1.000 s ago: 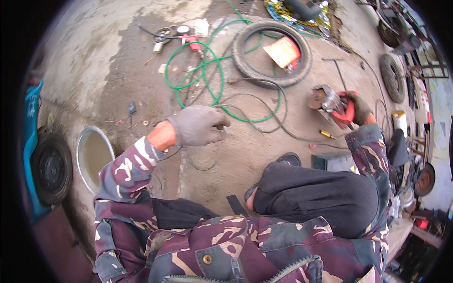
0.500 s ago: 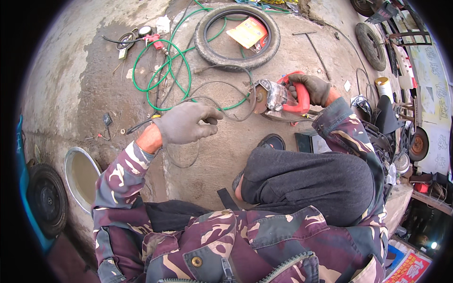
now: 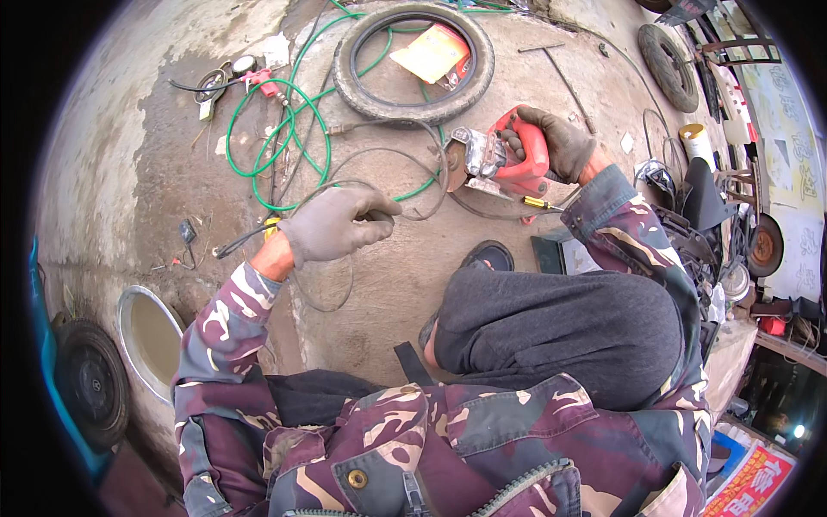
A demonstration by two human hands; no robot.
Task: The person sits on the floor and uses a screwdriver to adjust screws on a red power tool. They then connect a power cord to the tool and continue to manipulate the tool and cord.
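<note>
1. The right hand (image 3: 556,142), in a dark grey glove, is right of centre in the upper half of the frame; its fingers wrap around the red handle (image 3: 536,155) of a power saw (image 3: 489,157), grasping it firmly.
2. The right forearm, in a camouflage sleeve (image 3: 629,228), rises from the lower right and bends inward, with bare wrist showing between cuff and glove.
3. The left hand (image 3: 332,226), in a lighter grey glove, is left of centre, back upward, released: fingers loosely bent to the right, a gap between them and the thumb.
4. The left forearm slants up from the lower left, its wrist also bare at the cuff.
5. The saw, just above and right of the frame's centre, has a red body and a scuffed, silver-grey metal housing. Its brownish disc (image 3: 457,165) is on the left side; whether it touches the floor cannot be told.
6. A yellow-handled screwdriver (image 3: 536,202) is just below the saw in the picture; a tyre (image 3: 413,112) lies at the top centre.
</note>
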